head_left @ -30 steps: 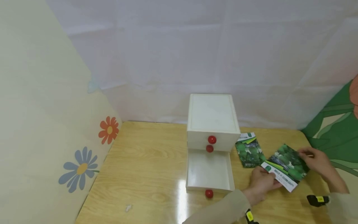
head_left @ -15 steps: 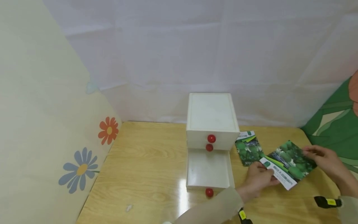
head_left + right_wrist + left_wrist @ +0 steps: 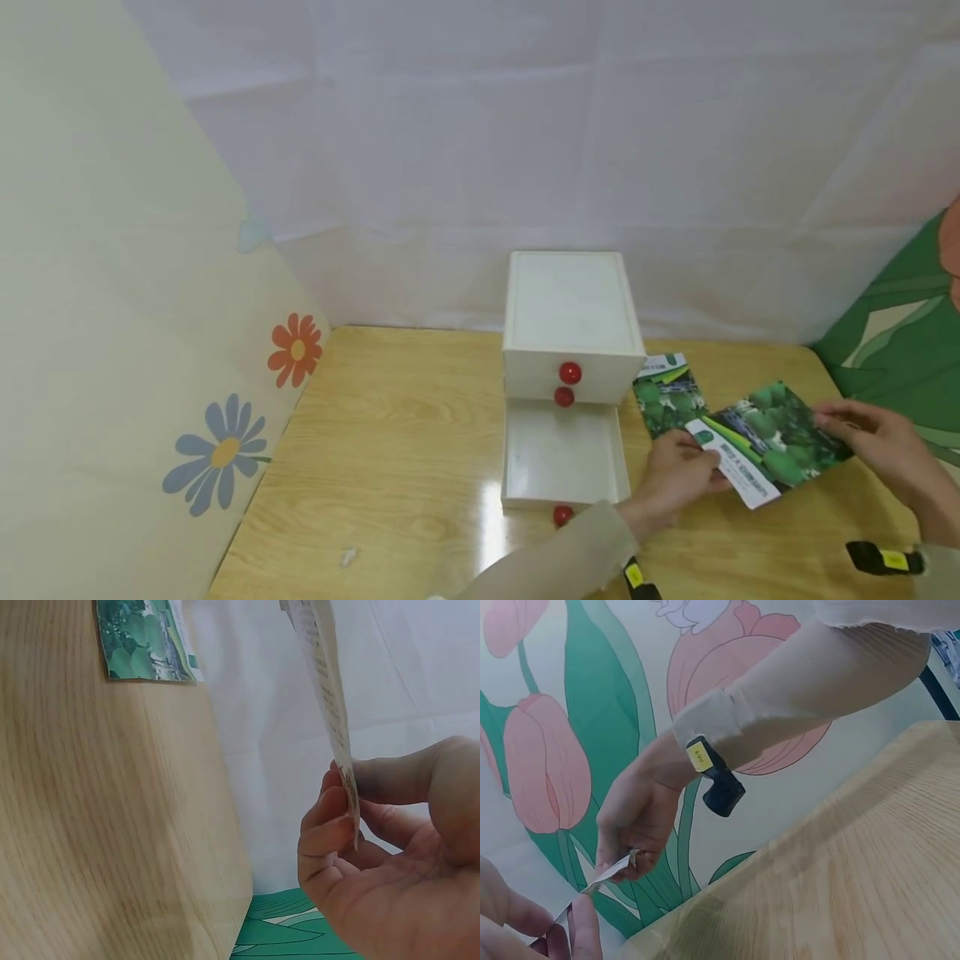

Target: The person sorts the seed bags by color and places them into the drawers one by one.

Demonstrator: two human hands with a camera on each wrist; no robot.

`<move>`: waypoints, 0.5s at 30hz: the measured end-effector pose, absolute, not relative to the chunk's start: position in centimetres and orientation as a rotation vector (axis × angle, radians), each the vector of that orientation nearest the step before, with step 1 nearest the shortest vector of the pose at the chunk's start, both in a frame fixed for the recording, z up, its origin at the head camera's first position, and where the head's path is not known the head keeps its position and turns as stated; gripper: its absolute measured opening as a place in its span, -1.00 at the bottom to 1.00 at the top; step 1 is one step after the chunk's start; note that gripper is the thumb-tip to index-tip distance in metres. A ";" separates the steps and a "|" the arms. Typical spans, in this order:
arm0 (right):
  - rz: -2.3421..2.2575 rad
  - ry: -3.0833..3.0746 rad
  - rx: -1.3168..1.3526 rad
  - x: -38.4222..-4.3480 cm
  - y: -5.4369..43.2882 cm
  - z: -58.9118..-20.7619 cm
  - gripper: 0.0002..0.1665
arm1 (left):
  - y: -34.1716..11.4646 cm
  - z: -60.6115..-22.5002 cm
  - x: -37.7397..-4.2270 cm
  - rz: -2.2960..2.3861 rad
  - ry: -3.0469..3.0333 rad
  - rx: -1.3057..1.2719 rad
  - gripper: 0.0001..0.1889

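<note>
A green and white printed packet (image 3: pixel 780 442) with a picture of round green fruit or leaves is held up between both hands. My left hand (image 3: pixel 675 477) pinches its white end, thumb on top. At the opposite end my right hand (image 3: pixel 885 442) pinches the darker edge between thumb and fingers. The right wrist view shows the packet (image 3: pixel 330 697) edge-on, thin and slightly bent. A second packet (image 3: pixel 667 396) with the same print lies flat on the table, just behind the left hand.
A small white drawer cabinet (image 3: pixel 570 300) with red knobs stands left of the hands. Its lower drawer (image 3: pixel 566 450) is pulled out with nothing visible inside. A small pale scrap (image 3: pixel 348 556) lies on the wooden table (image 3: pixel 390 433). White cloth (image 3: pixel 450 167) hangs behind.
The held packet has shifted slightly left overall and tilted flatter, with the left hand drawing left and the right hand moving a little right. Both hands keep their grip.
</note>
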State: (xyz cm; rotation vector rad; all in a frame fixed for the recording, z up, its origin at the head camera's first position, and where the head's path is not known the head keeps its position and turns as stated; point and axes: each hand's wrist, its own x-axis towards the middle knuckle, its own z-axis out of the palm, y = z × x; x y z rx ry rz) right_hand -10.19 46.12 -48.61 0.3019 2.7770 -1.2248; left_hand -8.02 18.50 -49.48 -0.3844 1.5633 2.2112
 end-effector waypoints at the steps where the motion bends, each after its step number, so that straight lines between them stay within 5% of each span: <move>1: -1.231 2.765 0.303 -10.1 46.1 -48.6 -0.31 | 18.3 -49.5 -8.1 2.212 1.562 -0.376 -0.84; 15: -1.256 2.790 0.306 -8.4 44.9 -48.6 -0.59 | 16.3 -49.6 -8.2 2.203 1.557 -0.328 -0.83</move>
